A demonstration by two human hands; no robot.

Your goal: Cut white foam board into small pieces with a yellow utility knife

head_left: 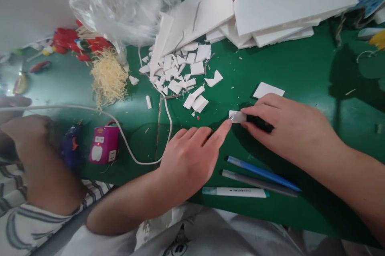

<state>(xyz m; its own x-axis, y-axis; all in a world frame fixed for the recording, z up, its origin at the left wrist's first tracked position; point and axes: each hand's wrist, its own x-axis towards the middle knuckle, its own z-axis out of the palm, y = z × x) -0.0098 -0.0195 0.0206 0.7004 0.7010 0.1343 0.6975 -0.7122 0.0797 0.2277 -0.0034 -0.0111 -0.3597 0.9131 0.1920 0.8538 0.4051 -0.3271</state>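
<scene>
My left hand (189,156) lies on the green table (300,71), index finger stretched out so its tip touches a small white foam piece (237,117). My right hand (279,123) is closed around a dark tool, of which only a black bit (260,123) shows under the fingers, and its fingertips press the same foam piece from the right. A thin blade tip seems to meet the piece at its left edge.
Foam scraps (180,75) litter the table behind; big white foam boards (270,3) are stacked at the back. Three pens (258,178) lie near the front edge. A pink power strip (104,144), white cable, plastic bag (126,11), straw-like shreds and another person's arm (36,160) are at left.
</scene>
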